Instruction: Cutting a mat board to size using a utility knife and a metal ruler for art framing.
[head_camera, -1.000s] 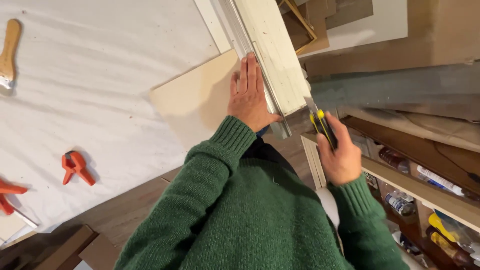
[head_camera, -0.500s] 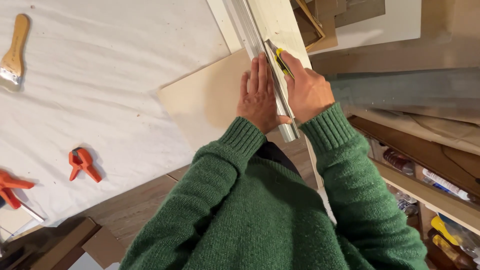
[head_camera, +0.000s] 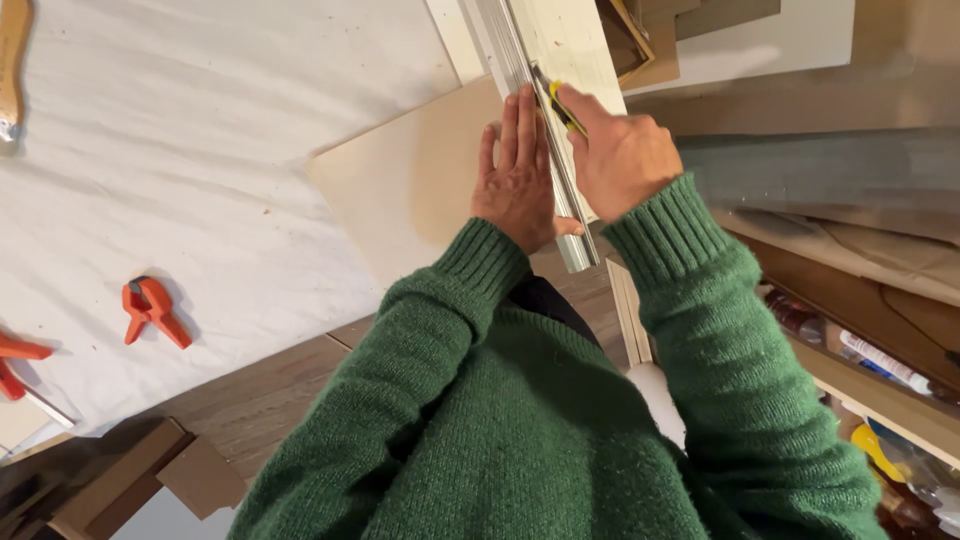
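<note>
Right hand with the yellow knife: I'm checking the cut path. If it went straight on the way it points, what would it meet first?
The right hand points its yellow utility knife up along the metal straightedge. The way looks free to the picture's top edge, over the pale board.

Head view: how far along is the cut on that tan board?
Set up: the tan board lies on the white sheet, and a metal straightedge sits along its edge, pinned flat by the left hand. In hand: the right hand grips a yellow utility knife, its tip against the straightedge near the far part of the board. Left: the whole stretch toward the near end; no cut line is visible there.
</note>
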